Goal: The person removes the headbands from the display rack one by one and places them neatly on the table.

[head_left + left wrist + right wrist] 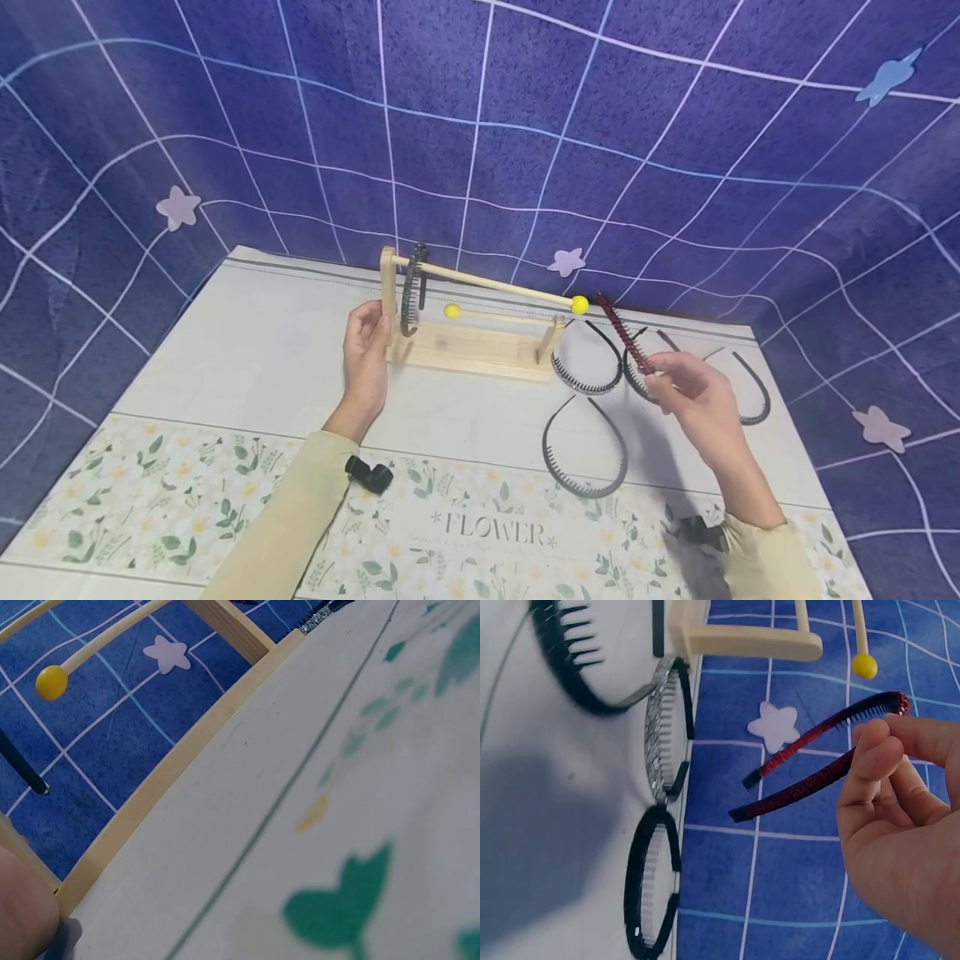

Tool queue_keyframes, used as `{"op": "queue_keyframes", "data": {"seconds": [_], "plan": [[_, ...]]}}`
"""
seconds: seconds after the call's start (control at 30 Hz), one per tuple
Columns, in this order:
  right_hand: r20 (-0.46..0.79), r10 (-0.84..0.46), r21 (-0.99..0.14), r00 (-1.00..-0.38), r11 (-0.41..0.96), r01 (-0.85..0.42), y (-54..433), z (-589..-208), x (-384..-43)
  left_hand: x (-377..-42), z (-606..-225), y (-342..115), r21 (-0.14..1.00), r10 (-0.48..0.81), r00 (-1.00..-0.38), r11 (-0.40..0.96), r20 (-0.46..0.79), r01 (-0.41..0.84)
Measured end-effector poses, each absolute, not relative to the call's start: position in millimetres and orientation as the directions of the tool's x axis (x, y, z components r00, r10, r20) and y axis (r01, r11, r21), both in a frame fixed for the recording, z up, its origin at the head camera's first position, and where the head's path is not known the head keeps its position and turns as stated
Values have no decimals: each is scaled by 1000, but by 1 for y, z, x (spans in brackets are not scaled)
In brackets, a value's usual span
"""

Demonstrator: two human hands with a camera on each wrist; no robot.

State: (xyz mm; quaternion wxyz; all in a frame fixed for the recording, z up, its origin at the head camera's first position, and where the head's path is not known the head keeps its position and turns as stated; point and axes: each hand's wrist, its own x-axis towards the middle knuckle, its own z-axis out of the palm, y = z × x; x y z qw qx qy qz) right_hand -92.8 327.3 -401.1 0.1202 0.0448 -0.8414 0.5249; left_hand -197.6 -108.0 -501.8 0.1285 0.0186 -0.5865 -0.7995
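Observation:
My left hand [365, 358] holds the left upright post [387, 292] of a wooden rack [468, 352], thumb on its near side. From that post a long rod [487, 283] ends in a yellow ball [580, 305]. One dark toothed headband [409, 296] hangs on the rod close to the post. My right hand [697, 400] pinches a red glittery headband [795, 791] between thumb and fingers, raised just right of the yellow ball. In the right wrist view, its two free ends point away from the hand. Only part of the left hand shows in the left wrist view.
A shorter rod with a yellow ball [452, 311] extends left from the rack's right post [551, 340]. Several headbands lie to the right, including a silver glittery one [657, 742], a grey one [585, 492] and a black one [765, 400]. A blue gridded curtain [450, 150] stands behind.

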Motion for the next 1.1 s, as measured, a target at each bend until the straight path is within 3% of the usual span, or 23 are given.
{"op": "queue_keyframes", "data": {"seconds": [0.37, 0.57, 0.8, 1.1], "plan": [[193, 127, -902, -973, 414, -125, 354, -406, -68, -199, -501, -107, 944, -224, -967, -277, 119, 180], [259, 92, -879, -961, 434, -196, 366, -415, -56, -199, -501, -107, 946, -221, -968, -270, 119, 178], [351, 20, -905, -936, 264, -333, 377, -427, -46, -199, -502, -108, 941, -221, -968, -286, 117, 179], [327, -16, -903, -945, 290, -317, 387, -444, -33, -199, -503, -108, 941, -219, -969, -287, 116, 178]]}}
